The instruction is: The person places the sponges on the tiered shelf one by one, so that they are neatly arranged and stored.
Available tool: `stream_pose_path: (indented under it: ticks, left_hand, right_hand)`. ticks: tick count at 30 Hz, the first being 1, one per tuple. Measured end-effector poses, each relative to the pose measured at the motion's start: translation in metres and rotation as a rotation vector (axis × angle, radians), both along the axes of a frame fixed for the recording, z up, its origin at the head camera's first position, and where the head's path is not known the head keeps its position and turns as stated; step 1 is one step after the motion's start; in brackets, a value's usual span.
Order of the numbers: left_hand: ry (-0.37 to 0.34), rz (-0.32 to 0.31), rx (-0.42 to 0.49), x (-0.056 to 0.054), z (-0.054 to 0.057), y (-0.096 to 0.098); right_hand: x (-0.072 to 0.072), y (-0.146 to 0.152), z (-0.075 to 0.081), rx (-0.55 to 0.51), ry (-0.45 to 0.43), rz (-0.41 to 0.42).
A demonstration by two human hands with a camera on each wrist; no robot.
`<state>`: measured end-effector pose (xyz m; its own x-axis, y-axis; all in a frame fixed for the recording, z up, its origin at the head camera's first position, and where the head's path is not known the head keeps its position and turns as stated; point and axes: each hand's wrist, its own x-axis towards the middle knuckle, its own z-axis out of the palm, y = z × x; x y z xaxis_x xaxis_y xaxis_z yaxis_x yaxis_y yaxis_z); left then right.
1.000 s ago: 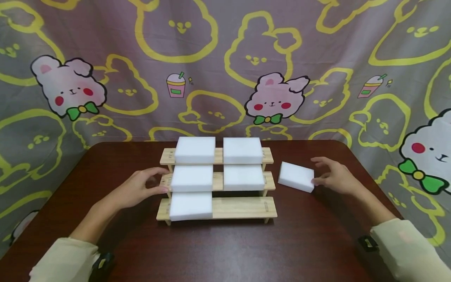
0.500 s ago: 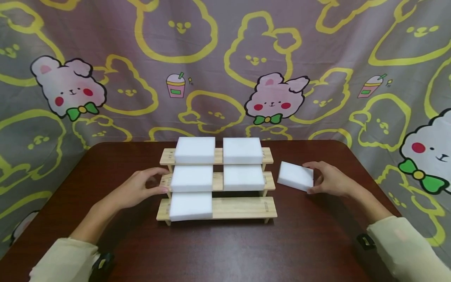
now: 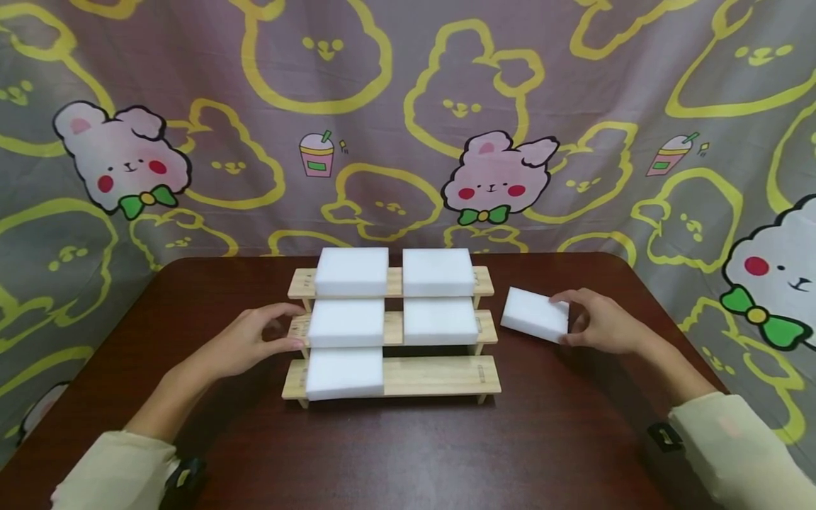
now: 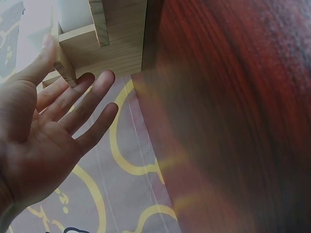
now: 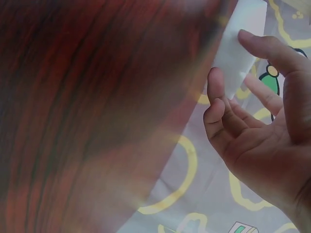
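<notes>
My right hand (image 3: 605, 322) pinches the right end of a white foam block (image 3: 532, 312) beside the stand. In the right wrist view the thumb lies on one face of this block (image 5: 238, 48), with fingers along the other side. A three-tier wooden stand (image 3: 440, 375) stands mid-table. My left hand (image 3: 251, 338) holds the left end of its middle shelf between thumb and forefinger; the other fingers extend loosely in the left wrist view. Two foam blocks sit on the top tier, two on the middle one. A single foam block (image 3: 344, 372) occupies the bottom tier's left half.
The dark red-brown wooden table (image 3: 408, 453) carries everything. Behind it and along both sides hangs a grey curtain (image 3: 395, 127) with yellow outlines and cartoon rabbits.
My right hand has moved left onto the loose block and gripped its right end. That block has shifted slightly, its far edge now a little higher in view. The left hand stays put.
</notes>
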<state>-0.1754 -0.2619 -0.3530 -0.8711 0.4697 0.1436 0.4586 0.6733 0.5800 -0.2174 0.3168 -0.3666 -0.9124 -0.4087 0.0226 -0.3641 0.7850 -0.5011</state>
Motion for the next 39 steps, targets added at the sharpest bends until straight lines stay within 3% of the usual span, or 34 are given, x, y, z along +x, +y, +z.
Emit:
stream_pose_path:
  ticks: [19,39]
  left_hand:
    - [0.000,-0.002,-0.005,-0.002,0.000,-0.001]
    - [-0.004,0.003,-0.008,0.000,0.000,-0.001]
  right_hand:
    - [0.007,-0.006,0.017,-0.011,0.149,0.014]
    - [0.020,-0.001,0.033,-0.057,0.133,0.064]
